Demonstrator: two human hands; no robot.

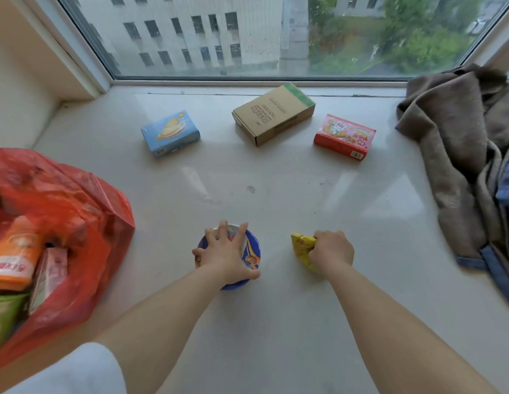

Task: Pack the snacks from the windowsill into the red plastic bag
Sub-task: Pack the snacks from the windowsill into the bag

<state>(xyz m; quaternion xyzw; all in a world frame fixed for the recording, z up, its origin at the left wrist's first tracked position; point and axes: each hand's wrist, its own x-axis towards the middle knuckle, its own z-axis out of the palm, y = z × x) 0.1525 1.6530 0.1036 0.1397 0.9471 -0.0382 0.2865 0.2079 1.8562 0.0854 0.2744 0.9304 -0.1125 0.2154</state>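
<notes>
My left hand point(223, 253) grips the top of a round blue snack cup point(252, 254) standing near the front of the windowsill point(276, 194). My right hand point(331, 251) is closed on a crumpled yellow snack packet point(301, 245). Farther back lie a blue box point(170, 133), a brown cardboard box point(273, 113) and a pink and red box point(344, 137). The red plastic bag point(77, 200) sits open at the left, holding an orange packet point(16, 257), a pink carton point(49, 275) and a green pack point(3, 317).
A heap of brown and blue clothing point(463, 155) covers the right end of the sill. The window glass point(247, 35) runs along the back. A wall recess point(23, 89) closes the left side.
</notes>
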